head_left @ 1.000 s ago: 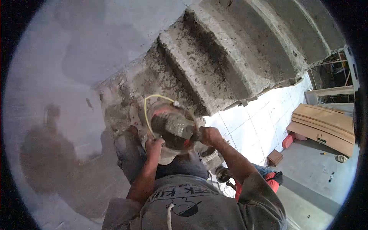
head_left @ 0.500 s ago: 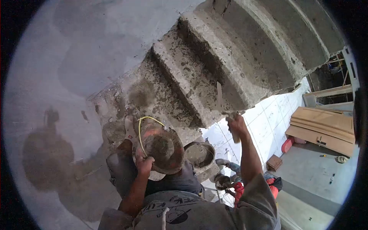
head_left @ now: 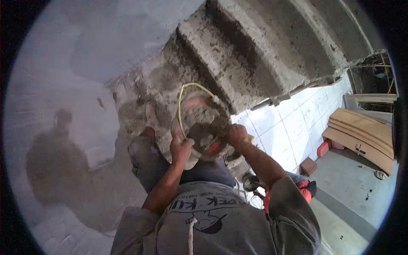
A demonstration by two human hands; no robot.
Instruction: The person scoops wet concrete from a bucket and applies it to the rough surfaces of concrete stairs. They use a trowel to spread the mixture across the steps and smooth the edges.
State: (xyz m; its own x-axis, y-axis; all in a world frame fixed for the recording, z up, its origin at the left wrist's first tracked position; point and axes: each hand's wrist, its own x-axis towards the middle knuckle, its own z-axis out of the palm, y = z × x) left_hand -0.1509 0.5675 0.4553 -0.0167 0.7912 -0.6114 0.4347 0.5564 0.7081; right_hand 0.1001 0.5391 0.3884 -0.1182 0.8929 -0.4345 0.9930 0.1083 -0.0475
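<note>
A bucket [head_left: 196, 102] of wet mortar [head_left: 201, 115] stands tilted in front of my body, its yellow handle [head_left: 180, 106] swung to the left side. My left hand [head_left: 182, 149] is closed on the near left rim. At the right rim, my right hand [head_left: 237, 135] is wrapped round the handle of a trowel [head_left: 251, 138]. The trowel's blade is down in the mortar and hard to make out.
Rough concrete stairs [head_left: 238, 63] rise to the upper right beside a grey plastered wall [head_left: 55, 76]. A second container is mostly hidden behind my right forearm. Far below are white tiles [head_left: 280, 127], stacked brown panels [head_left: 361, 134] and a person in red [head_left: 304, 191].
My right hand has brought the trowel from over the steps down into the bucket. The bucket and my left hand appear higher and further right in view.
</note>
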